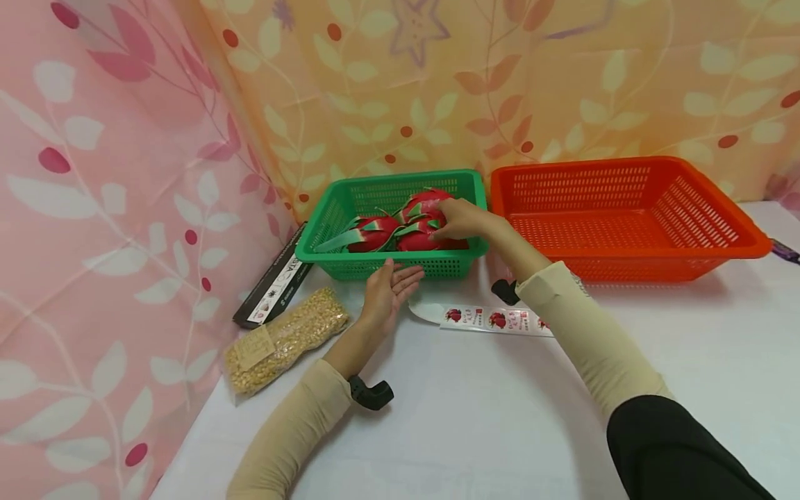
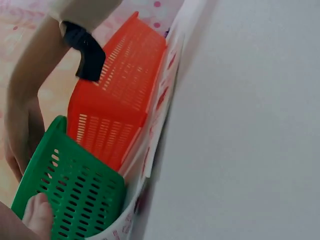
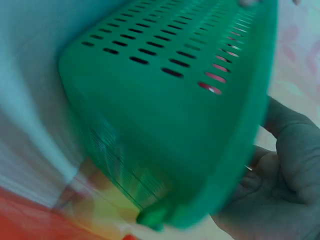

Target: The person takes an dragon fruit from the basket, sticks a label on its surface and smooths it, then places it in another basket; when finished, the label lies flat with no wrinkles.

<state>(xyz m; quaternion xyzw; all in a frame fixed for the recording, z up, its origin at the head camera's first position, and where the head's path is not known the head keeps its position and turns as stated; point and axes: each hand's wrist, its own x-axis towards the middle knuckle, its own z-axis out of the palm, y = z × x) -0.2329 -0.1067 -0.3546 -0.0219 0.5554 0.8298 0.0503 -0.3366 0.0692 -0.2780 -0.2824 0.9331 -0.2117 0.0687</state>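
Observation:
A green basket (image 1: pixel 400 265) holds three red dragon fruits with green scales: one at the left (image 1: pixel 371 235), one at the upper right (image 1: pixel 421 203), one at the lower right (image 1: pixel 414 238). Reaching over the basket's right side, my right hand (image 1: pixel 465 221) grips at the right-hand fruits with bent fingers and thumb; the basket wall hides the fruit in the right wrist view. Just before the front wall, my left hand (image 1: pixel 386 288) is held palm up, fingers extended. Its fingertips (image 2: pixel 42 202) lie close against the green wall in the left wrist view.
A red-orange basket (image 1: pixel 625 267) stands to the right of the green one. A strip of dragon fruit labels (image 1: pixel 494 319) lies in front. At the left are a bag of yellow kernels (image 1: pixel 287 340) and a black box (image 1: pixel 275 285). Patterned cloth hangs behind.

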